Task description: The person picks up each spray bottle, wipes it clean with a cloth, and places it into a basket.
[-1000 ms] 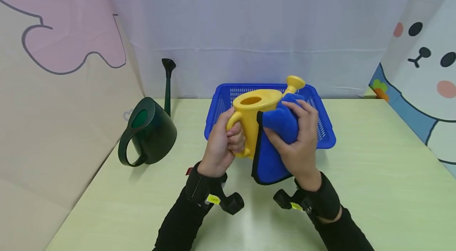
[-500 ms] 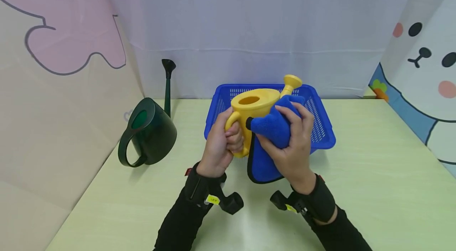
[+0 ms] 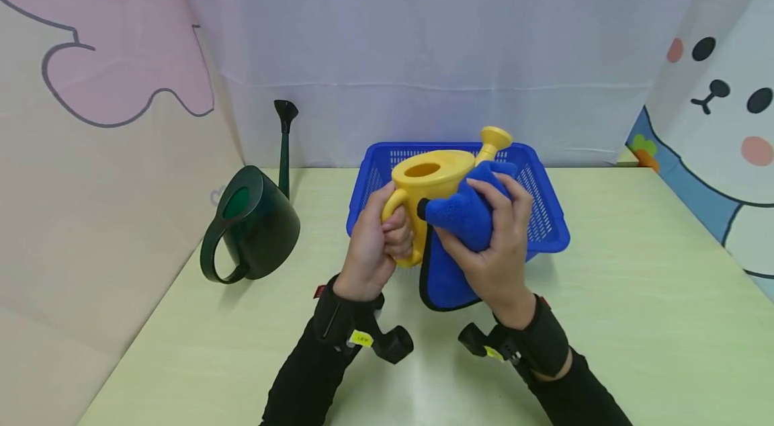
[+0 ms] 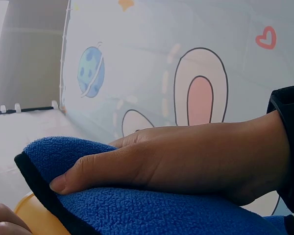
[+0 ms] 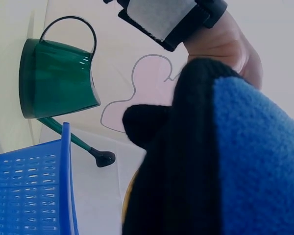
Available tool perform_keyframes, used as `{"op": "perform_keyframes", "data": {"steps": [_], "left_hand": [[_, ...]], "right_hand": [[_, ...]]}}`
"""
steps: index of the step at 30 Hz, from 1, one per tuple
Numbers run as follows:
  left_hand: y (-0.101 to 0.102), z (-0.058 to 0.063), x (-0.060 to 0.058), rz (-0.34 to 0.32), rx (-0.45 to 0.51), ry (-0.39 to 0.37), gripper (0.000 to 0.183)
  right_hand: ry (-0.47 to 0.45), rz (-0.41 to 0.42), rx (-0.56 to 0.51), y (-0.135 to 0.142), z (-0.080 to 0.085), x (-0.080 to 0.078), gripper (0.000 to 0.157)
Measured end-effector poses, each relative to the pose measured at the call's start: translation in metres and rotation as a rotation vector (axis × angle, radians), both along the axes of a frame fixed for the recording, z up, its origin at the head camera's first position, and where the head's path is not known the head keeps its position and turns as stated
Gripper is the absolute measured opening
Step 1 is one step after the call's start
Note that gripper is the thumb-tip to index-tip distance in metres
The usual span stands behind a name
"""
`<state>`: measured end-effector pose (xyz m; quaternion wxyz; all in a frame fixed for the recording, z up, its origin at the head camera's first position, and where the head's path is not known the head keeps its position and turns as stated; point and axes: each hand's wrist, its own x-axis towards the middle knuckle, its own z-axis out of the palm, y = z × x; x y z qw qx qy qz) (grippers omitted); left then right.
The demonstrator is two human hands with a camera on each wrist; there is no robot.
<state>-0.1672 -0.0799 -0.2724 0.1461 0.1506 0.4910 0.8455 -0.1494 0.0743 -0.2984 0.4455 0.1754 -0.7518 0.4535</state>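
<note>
My left hand (image 3: pixel 376 244) grips the handle of a yellow watering can (image 3: pixel 437 174), its fingers curled round it. The can is upright in front of the blue basket, its rose pointing to the back right. In my right hand (image 3: pixel 502 244) is a bunched blue towel (image 3: pixel 465 218) with black edging, held against the can's right side; part of it hangs down over the can's body. The left wrist view shows the right thumb pressing on the towel (image 4: pixel 152 210), with a bit of the yellow can (image 4: pixel 39 215) below it.
A blue plastic basket (image 3: pixel 544 221) with slotted sides stands behind the hands on the pale table (image 3: pixel 629 318). To the left is a dark green watering can (image 3: pixel 266 238), its spout toward the back. A white cloth backdrop (image 3: pixel 423 43) rises behind the table.
My right hand and the towel have moved slightly left across the yellow watering can, then stayed still over the last half second. The left hand has barely shifted.
</note>
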Motion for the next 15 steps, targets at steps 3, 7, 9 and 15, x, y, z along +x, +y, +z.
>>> {"op": "perform_keyframes", "data": {"steps": [3,7,9,15], "left_hand": [[0.0001,0.0003,0.0000,0.002,0.000,-0.002,0.051],[0.0000,0.0000,0.0000,0.006,-0.004,-0.002,0.051],[0.0000,-0.0001,0.0000,0.008,-0.006,0.000,0.051],[0.0020,0.0005,0.0012,0.026,0.003,-0.028,0.047]], "right_hand": [[-0.001,0.002,-0.001,-0.0001,0.0000,-0.0002,0.068],[-0.008,0.005,-0.002,-0.0002,0.0001,-0.0003,0.069],[-0.010,0.005,-0.004,-0.0004,0.0001,-0.0002,0.069],[0.036,-0.047,0.023,-0.0059,-0.0032,0.0018,0.065]]}}
